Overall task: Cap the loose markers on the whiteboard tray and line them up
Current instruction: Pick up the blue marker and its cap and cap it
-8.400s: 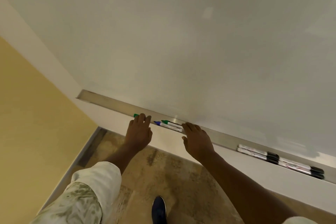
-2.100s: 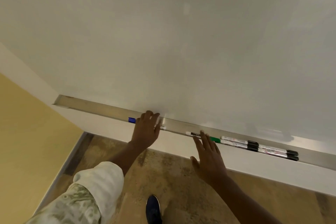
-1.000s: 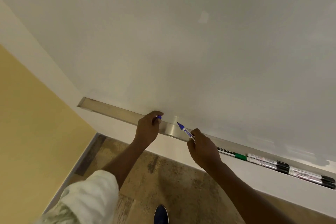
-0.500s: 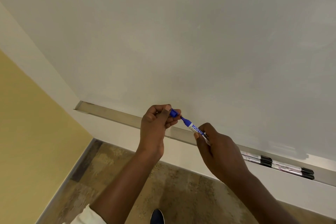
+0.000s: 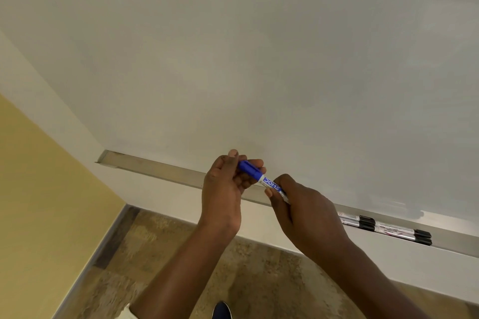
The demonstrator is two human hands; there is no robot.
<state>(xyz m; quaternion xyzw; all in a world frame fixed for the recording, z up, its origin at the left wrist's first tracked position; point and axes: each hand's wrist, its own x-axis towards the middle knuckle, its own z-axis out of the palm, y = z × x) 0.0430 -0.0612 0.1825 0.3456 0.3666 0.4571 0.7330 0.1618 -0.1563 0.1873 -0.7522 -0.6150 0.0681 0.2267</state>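
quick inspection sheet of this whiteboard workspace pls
surface: metal whiteboard tray, bare along its left stretch
job's things: blue marker held above the tray, blue cap on its tip; black-capped markers lined up at the tray's right
clutter: nothing seen
grippers: left hand has its grip on the cap; right hand has its grip on the barrel
cables: nothing seen
surroundings: whiteboard, yellow wall, mottled floor, dark shoe
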